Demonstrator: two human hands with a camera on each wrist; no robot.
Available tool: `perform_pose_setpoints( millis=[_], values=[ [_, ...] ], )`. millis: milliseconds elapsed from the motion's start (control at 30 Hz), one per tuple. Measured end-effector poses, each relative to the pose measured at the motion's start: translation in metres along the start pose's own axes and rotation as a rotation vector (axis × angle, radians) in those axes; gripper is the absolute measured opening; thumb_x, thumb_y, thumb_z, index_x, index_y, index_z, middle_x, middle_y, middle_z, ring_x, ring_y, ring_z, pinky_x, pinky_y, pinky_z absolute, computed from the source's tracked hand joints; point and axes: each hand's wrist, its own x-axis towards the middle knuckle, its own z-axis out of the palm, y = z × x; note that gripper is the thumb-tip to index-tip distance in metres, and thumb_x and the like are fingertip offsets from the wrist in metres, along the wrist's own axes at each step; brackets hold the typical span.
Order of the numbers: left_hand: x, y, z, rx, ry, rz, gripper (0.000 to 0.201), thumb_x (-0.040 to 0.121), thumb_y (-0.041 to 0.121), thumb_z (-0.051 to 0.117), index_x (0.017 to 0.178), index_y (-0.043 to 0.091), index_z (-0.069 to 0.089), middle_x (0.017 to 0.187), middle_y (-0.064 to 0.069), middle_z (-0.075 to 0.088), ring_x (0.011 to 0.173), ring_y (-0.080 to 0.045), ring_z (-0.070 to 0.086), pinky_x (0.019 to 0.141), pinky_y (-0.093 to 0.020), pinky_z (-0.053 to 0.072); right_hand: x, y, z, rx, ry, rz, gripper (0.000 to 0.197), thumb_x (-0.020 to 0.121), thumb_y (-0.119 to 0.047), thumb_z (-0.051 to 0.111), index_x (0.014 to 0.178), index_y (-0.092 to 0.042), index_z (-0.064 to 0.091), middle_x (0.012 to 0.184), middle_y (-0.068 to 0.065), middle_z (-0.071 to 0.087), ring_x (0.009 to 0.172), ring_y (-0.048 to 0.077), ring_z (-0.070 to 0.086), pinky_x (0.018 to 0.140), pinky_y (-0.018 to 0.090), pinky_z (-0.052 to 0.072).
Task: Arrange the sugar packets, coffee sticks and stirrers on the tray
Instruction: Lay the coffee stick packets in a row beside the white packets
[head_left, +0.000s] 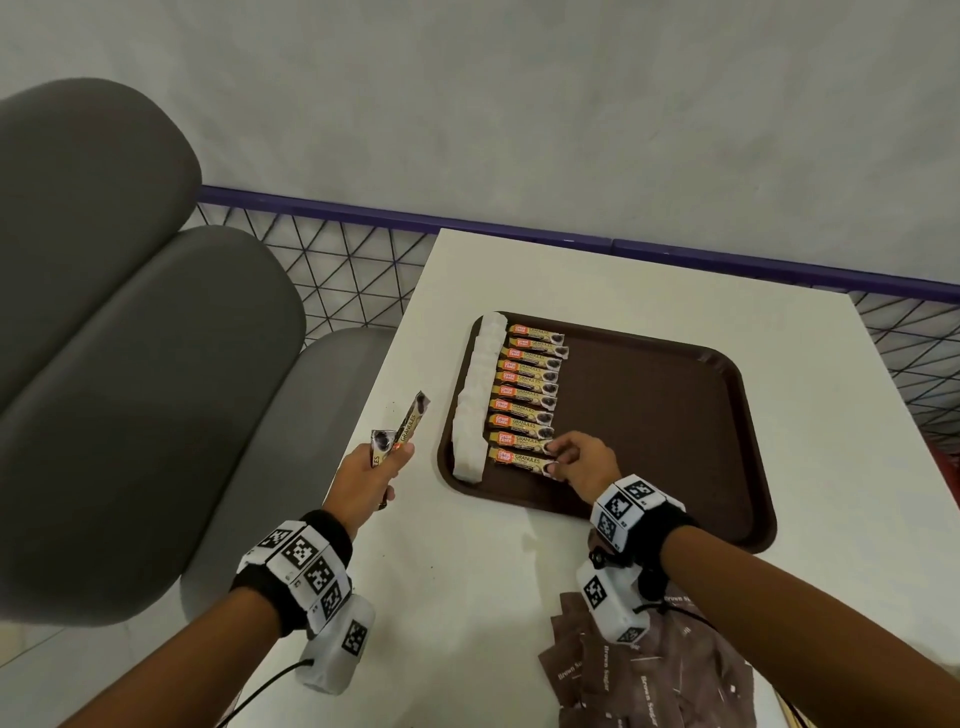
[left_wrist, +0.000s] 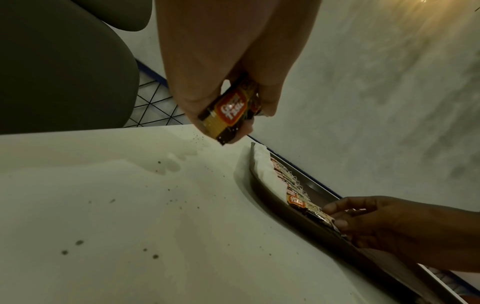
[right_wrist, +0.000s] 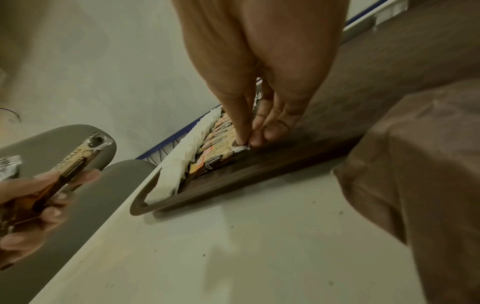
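On tray (head_left: 675, 415), left half: coffee sticks (head_left: 530, 395) in one column, ten counted, side by side, labels up, orange ends toward a white strip of sugar packets (head_left: 475, 395) along the left rim. Nearest stick (head_left: 522, 458) pinched at its dark right end by right hand (head_left: 584, 460), thumb and forefinger closed on the seal, stick flat on the tray floor. Left hand (head_left: 371, 475) held above the table (head_left: 467, 597) left of the tray, clenched round spare sticks (head_left: 402, 431), two ends fanned upward.

Step judged: squaring the nearest stick into the column. Best done by sliding, not lifting; orange end butted to the white strip, long edge parallel to its neighbour, no overlap; release only once flat.

Materials: sticks slim, glossy foil, crimped ends, likely slippery. Tray dark brown plastic, rounded corners, raised lip, fine-textured floor. White packets soft, papery, slightly crumpled. Brown sugar packets (head_left: 649, 675) flat, matte, heaped loose on the table at near right. Table white, smooth, speckled with dark grains. Stirrers not seen.
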Motion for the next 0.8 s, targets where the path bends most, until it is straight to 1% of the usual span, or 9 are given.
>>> perform_pose_setpoints(
  millis=[100,167,267,367,433,533,600,667,800],
  values=[
    [0.000,0.000,0.000,-0.018,-0.020,0.004,0.029,0.090,0.029,0.060,0.115,0.015,0.061,0.074,-0.002,0.047,0.057,-0.015,0.043,0.052,-0.021,0.036,0.003,-0.002,0.004,0.023,0.032,0.024,0.026,0.076,0.006,0.068,0.089,-0.013,0.055,0.067,-0.001,0.050,0.075,0.017,0.053,0.082,0.033,0.052],
    [-0.001,0.001,0.000,-0.022,-0.040,0.019,0.026,0.090,0.027,0.060,0.115,0.020,0.061,0.073,-0.002,0.046,0.055,-0.015,0.043,0.049,-0.019,0.035,0.004,-0.002,0.006,0.041,0.054,0.031,0.029,0.076,0.006,0.067,0.090,-0.013,0.051,0.067,-0.001,0.049,0.074,0.017,0.053,0.079,0.035,0.053],
    [-0.003,0.003,0.003,-0.013,-0.070,0.037,0.020,0.089,0.027,0.061,0.110,0.027,0.063,0.071,0.000,0.048,0.055,-0.014,0.042,0.047,-0.017,0.033,0.004,-0.003,0.007,0.048,0.087,0.023,0.030,0.078,0.006,0.065,0.093,-0.013,0.047,0.068,-0.002,0.048,0.073,0.015,0.052,0.064,0.022,0.046],
    [-0.003,0.004,0.004,-0.006,-0.085,0.049,0.014,0.087,0.026,0.064,0.100,0.031,0.065,0.071,0.000,0.048,0.054,-0.014,0.041,0.047,-0.018,0.032,0.003,-0.002,0.007,0.051,0.102,0.017,0.030,0.079,0.003,0.065,0.094,-0.014,0.045,0.068,-0.003,0.048,0.074,0.015,0.052,0.061,0.020,0.041],
    [-0.003,0.005,0.006,0.006,-0.091,0.054,0.010,0.086,0.024,0.066,0.095,0.029,0.066,0.069,0.000,0.046,0.053,-0.015,0.039,0.046,-0.018,0.032,0.003,-0.001,0.008,0.047,0.126,0.018,0.028,0.080,-0.003,0.066,0.094,-0.015,0.044,0.069,-0.003,0.048,0.073,0.015,0.051,0.060,0.021,0.039],
    [-0.002,0.006,0.008,0.036,-0.100,0.054,0.012,0.083,0.024,0.069,0.093,0.018,0.067,0.068,-0.003,0.046,0.052,-0.015,0.039,0.045,-0.019,0.031,0.000,-0.002,0.008,0.070,0.173,-0.027,0.021,0.083,-0.008,0.064,0.092,-0.015,0.047,0.073,-0.002,0.048,0.074,0.015,0.051,0.062,0.019,0.039],
    [-0.002,0.008,0.010,0.049,-0.113,0.052,0.015,0.083,0.024,0.070,0.094,0.014,0.067,0.069,-0.005,0.046,0.052,-0.015,0.039,0.044,-0.020,0.031,-0.004,-0.009,0.008,0.132,0.138,-0.095,0.015,0.085,-0.010,0.061,0.093,-0.014,0.050,0.076,-0.001,0.052,0.073,0.012,0.053,0.058,0.013,0.040],
    [-0.002,0.010,0.013,0.051,-0.133,0.056,0.016,0.082,0.024,0.070,0.093,0.013,0.067,0.070,-0.005,0.046,0.052,-0.016,0.038,0.044,-0.019,0.031,-0.010,-0.021,0.009,0.187,0.046,-0.161,0.014,0.087,-0.017,0.061,0.099,-0.014,0.054,0.081,-0.004,0.054,0.075,0.009,0.053,0.060,0.012,0.041],
    [-0.005,0.019,0.022,0.062,-0.172,0.067,0.021,0.082,0.021,0.070,0.099,0.009,0.066,0.069,-0.004,0.048,0.051,-0.016,0.038,0.042,-0.018,0.031,-0.018,-0.050,0.016,0.258,-0.154,-0.253,0.032,0.089,-0.024,0.059,0.118,-0.013,0.055,0.090,-0.002,0.056,0.077,0.003,0.054,0.065,0.011,0.042]
  ],
)
